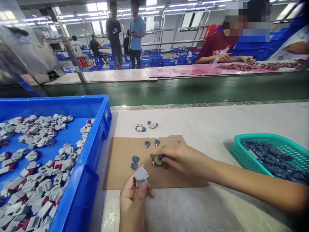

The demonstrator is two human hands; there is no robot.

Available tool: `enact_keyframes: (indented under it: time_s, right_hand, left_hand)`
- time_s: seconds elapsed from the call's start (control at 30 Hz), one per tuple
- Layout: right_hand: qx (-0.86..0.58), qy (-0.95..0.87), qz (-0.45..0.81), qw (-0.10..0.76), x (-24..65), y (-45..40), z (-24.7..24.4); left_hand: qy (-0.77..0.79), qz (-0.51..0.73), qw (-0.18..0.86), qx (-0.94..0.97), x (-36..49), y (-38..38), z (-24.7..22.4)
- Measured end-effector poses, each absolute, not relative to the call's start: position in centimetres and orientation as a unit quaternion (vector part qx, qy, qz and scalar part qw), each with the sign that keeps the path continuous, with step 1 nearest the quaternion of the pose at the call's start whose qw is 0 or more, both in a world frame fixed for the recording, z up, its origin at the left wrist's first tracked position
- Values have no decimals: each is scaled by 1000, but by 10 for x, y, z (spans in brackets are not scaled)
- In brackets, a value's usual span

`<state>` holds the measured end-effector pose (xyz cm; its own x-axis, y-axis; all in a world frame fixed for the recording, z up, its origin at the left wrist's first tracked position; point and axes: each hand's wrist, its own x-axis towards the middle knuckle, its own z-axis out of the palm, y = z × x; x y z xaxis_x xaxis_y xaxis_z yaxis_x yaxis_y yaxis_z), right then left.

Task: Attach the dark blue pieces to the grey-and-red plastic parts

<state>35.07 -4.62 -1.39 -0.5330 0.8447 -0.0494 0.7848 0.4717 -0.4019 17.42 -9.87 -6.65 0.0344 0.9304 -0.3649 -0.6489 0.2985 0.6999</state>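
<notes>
My left hand point(135, 196) pinches a small light-grey plastic part with a dark red piece point(141, 176) between thumb and fingers, above the front of a cardboard sheet point(173, 178). My right hand point(176, 158) has its fingertips closed on a small dark blue plastic piece point(161, 157), at a small round cap-like dish point(158, 161) whose contents I cannot make out. Two dark blue pieces point(135, 162) lie on the cardboard left of the dish, and two more blue pieces point(152, 143) lie behind it. Beyond the cardboard rest two grey, red and blue assembled parts point(152, 124).
On the left stands a large blue crate point(79, 180) with many grey and red parts. A green basket point(267, 137) of dark blue pieces is at right. Behind the white table runs a green conveyor belt point(169, 91). A co-worker in a maroon shirt point(218, 46) handles pieces across it.
</notes>
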Motion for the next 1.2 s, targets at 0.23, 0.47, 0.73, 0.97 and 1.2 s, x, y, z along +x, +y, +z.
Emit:
enact_keyframes:
  time_s: [0.23,0.47,0.73,0.97,1.2]
  right_hand:
    - [-484,-869,31,-101,339,-40,-14]
    - [-430,-894,-43,-122,330,-36,-10]
    - [-412,-890,-116,-156,322,-39,-10]
    - [-455,-885,-49,-84,329,-35,-9]
    - [-436,-896,-83,-5,335,-46,-7]
  left_hand:
    - [379,577,711,135,173,-96,-69]
    - [380,559,723,141,169,-95,-69]
    - [419,535,708,191,169,-96,-70]
    - [402,535,712,215,169,-96,-65]
    - [390,553,715,177,168,-95,-68]
